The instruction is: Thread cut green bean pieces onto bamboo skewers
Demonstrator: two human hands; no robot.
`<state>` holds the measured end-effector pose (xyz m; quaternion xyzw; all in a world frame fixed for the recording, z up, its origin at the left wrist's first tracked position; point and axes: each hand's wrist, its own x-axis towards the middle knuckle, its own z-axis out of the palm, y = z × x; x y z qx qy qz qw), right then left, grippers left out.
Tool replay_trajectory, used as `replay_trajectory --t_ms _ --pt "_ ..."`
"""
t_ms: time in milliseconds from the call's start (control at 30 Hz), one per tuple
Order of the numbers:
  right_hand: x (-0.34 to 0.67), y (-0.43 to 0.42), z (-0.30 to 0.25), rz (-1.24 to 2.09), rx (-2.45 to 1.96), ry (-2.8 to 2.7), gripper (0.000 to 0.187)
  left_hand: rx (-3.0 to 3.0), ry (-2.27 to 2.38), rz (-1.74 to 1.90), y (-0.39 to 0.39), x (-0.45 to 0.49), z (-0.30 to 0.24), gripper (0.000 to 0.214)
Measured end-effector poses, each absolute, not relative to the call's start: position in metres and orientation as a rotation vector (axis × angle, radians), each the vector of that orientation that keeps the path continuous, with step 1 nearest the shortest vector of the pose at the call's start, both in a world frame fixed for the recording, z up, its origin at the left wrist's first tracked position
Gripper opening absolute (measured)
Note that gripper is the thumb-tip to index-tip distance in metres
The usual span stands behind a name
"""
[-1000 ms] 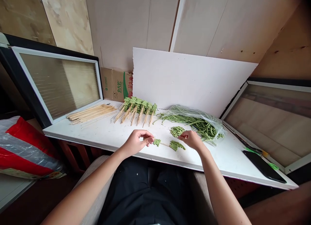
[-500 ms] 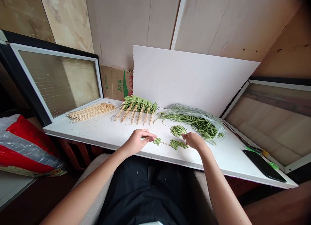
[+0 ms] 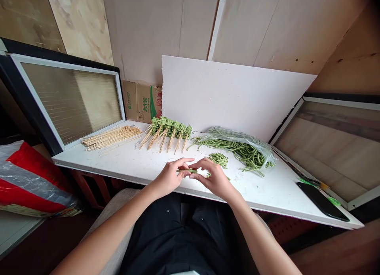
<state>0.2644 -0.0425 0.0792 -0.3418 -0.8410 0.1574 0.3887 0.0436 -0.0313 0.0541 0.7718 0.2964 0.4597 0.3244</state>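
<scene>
My left hand [image 3: 172, 175] is closed in a pinch just over the table's front edge. Green bean pieces [image 3: 187, 170], seen almost edge-on as a narrow green strip, lie between its fingers; the skewer with them is mostly hidden. Fingertips of my right hand [image 3: 214, 176] meet the right end of that strip, thumb and forefinger pinched together on a bean piece. Behind the right hand is a small heap of cut green beans [image 3: 219, 159]. Other cut pieces on the table are largely covered by this hand.
Filled bean skewers [image 3: 170, 128] are stacked at the back, beside bare bamboo skewers [image 3: 114, 136] on the left. Long green beans [image 3: 252, 156] spill from a clear plastic bag [image 3: 237, 134]. A black phone [image 3: 322, 201] and scissors [image 3: 308, 178] lie at the right of the white table [image 3: 267, 195].
My right hand has moved left from the cut bean pieces to meet my left hand. The skewered bean pieces have been raised and turned between my fingers.
</scene>
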Motion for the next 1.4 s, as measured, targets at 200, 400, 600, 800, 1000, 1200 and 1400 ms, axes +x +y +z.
replay_trajectory --t_ms 200,400,600,800,1000,1200,1400 --pt "0.269 -0.039 0.081 0.180 -0.797 -2.027 0.013 2.046 0.813 1.250 -0.028 0.038 0.059 0.030" --pt "0.268 -0.044 0.087 0.157 -0.807 -2.063 0.013 2.157 0.846 1.356 -0.026 0.038 0.057 0.016" --pt "0.262 -0.044 0.081 0.111 -0.721 -2.067 0.016 2.124 0.889 1.426 -0.029 0.040 0.056 0.016" --pt "0.260 -0.044 0.080 0.052 -0.737 -2.070 0.010 2.046 0.825 1.357 -0.031 0.040 0.056 0.017" --pt "0.254 -0.045 0.073 0.080 -0.717 -2.128 0.024 2.173 0.933 1.283 -0.033 0.040 0.055 0.015" --pt "0.248 -0.048 0.070 0.210 -0.637 -2.083 0.026 2.251 0.835 1.170 -0.036 0.038 0.060 0.030" --pt "0.260 -0.041 0.077 0.271 -0.699 -2.003 0.017 2.127 0.765 1.193 -0.035 0.037 0.061 0.025"
